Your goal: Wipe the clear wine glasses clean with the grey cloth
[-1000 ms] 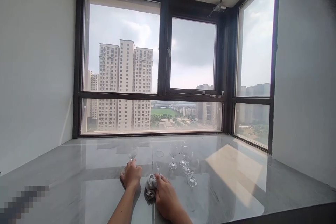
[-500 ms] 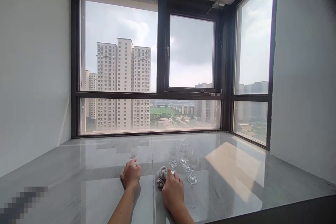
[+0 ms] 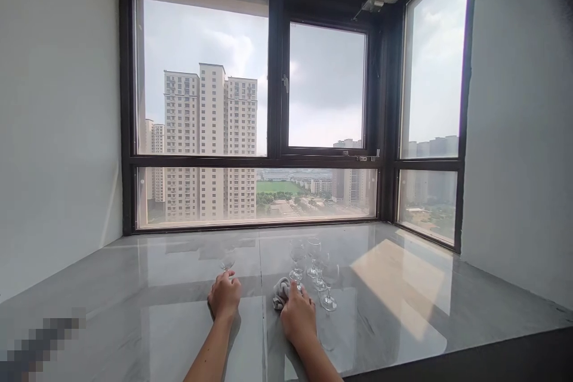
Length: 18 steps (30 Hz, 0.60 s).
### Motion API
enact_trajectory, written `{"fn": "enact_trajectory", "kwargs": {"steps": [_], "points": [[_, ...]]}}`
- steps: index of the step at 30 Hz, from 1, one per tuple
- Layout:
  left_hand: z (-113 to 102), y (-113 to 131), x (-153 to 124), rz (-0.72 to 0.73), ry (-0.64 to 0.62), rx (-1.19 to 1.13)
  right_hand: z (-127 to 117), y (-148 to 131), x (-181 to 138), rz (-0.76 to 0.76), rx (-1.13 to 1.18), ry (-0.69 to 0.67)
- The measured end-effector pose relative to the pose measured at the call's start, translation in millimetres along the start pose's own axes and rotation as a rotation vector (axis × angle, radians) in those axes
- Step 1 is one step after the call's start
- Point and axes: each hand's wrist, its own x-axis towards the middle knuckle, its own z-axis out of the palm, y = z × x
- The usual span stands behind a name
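Observation:
My left hand [image 3: 224,298] rests on the glossy grey marble counter [image 3: 170,322] with its fingers closed around the foot of a small clear wine glass [image 3: 227,261] that stands upright. My right hand [image 3: 298,317] lies a little to the right, holding a crumpled grey cloth [image 3: 280,293] at its fingertips. Just beyond that hand stands another clear glass [image 3: 297,259], at the near-left edge of a tight group of stemmed glasses [image 3: 328,286]. Whether my right fingers also touch its foot I cannot tell.
A wide dark-framed corner window [image 3: 277,158] runs along the back and right of the counter. White walls close both sides. A sunlit patch [image 3: 403,280] lies on the counter's right part, and the dark front edge [image 3: 470,358] runs at the lower right.
My right hand moved to the right with the cloth, bringing the glass it held next to the group of glasses. My left hand stayed on its glass.

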Motion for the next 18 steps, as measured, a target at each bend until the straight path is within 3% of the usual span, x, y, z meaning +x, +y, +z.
{"fn": "enact_trajectory", "kwargs": {"steps": [11, 18], "points": [[-6, 5, -8, 0.084, 0.035, -0.069, 3, 0, 6, 0.008, 0.049, 0.036], [-4, 10, -24, 0.320, 0.035, -0.183, -1, -3, -1, -0.177, 0.193, 0.101]]}}
